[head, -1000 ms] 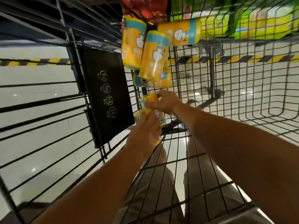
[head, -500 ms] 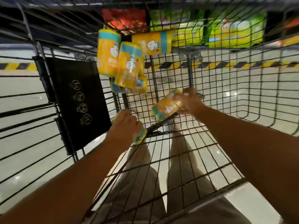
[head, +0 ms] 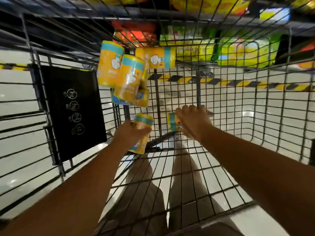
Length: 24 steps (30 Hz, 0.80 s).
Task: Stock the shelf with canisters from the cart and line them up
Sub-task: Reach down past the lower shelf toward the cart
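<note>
Both my arms reach down into a wire cart (head: 221,116). My left hand (head: 129,135) grips a yellow canister with a teal band (head: 142,121), held roughly upright just above the cart floor. My right hand (head: 194,123) grips a second yellow canister (head: 173,121), lying sideways, only its left end showing past my fingers. Several more yellow canisters (head: 126,77) lie piled at the far left corner of the cart. One canister (head: 156,57) lies on its side against the far wall.
A black plastic flap with round warning symbols (head: 73,109) leans on the cart's left wall. Beyond the far wall are shelves with green and red packages (head: 238,48). Yellow-black floor tape (head: 255,84) runs below them. My legs show through the mesh floor.
Both hands have lifted their canisters off the cart floor and moved apart. The left canister has turned upright. The view has tilted up toward the shelves.
</note>
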Available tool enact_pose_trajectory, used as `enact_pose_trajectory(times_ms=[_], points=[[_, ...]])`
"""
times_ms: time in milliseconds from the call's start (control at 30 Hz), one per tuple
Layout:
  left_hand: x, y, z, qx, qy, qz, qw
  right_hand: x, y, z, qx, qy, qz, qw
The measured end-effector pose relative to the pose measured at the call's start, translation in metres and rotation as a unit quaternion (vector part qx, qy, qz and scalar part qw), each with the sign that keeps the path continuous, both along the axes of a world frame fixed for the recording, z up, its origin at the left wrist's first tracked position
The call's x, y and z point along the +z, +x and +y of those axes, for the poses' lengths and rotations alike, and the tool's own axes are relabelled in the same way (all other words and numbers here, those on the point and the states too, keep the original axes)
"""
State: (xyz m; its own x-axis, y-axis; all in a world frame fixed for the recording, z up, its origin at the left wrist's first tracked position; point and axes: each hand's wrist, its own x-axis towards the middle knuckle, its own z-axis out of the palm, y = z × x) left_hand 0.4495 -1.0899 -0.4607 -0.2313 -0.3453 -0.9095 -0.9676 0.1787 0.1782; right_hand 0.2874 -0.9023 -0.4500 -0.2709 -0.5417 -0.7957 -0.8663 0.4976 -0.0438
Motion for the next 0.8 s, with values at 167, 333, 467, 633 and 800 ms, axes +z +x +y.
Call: enact_pose_trajectory(times_ms=[167, 333, 467, 633, 800], points=[[0.008, 0.008, 0.0, 0.058, 0.003, -0.003, 0.998, -0.014, -0.004, 0.011, -0.172, 0.0, -0.121, 0.978], [0.045, -0.003, 0.0, 0.086, 0.056, 0.049, 0.993, 0.011, -0.018, 0.026, -0.26, -0.013, -0.148, 0.954], [0.093, -0.015, 0.004, 0.188, 0.11, 0.091, 0.972, 0.052, -0.03, 0.024, -0.44, -0.048, -0.216, 0.87], [0.173, -0.029, 0.028, 0.336, 0.134, 0.194, 0.912, 0.143, -0.032, 0.014, -0.557, -0.136, -0.256, 0.778], [0.255, -0.033, 0.045, 0.461, 0.183, 0.259, 0.828, 0.242, -0.03, 0.01, -0.536, -0.217, -0.268, 0.771]])
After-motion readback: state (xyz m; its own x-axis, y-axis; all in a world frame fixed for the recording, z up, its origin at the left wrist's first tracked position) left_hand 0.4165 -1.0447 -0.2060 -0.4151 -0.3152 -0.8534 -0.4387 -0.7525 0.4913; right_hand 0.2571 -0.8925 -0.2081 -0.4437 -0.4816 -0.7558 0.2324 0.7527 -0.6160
